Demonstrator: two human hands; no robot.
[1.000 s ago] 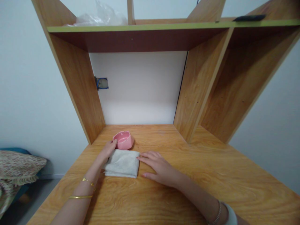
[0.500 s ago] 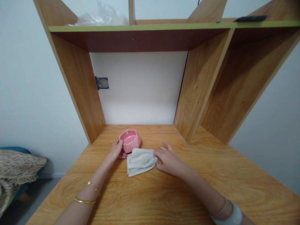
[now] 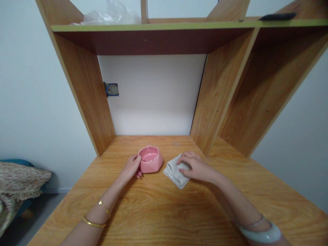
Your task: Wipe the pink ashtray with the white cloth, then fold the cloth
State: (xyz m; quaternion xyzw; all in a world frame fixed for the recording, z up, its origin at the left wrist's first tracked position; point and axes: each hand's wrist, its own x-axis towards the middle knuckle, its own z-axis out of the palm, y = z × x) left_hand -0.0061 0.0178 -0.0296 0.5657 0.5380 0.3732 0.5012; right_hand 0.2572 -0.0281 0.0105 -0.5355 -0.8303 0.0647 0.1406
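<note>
A pink, angular ashtray (image 3: 151, 166) with notches in its rim is in the middle of the head view, slightly tilted. My left hand (image 3: 132, 167) grips its left side, thumb at the rim and fingers curled underneath. To the right lies a folded pale grey cloth (image 3: 175, 172), apart from the ashtray. My right hand (image 3: 196, 167) is closed over the cloth's right part, with fingertips and thumb pressed on it. The ashtray's bowl shows nothing inside.
Both hands work over a wood-grain desk (image 3: 153, 212). Upright wooden panels (image 3: 87, 92) and a green-edged shelf (image 3: 159, 25) frame the back. A clear plastic bag (image 3: 110, 13) and a dark flat object (image 3: 278, 16) lie on the shelf. An open socket box (image 3: 112, 89) is in the back wall.
The ashtray has moved right and a little nearer in my left hand. My right hand has shifted the cloth right, turning it and separating it from the ashtray.
</note>
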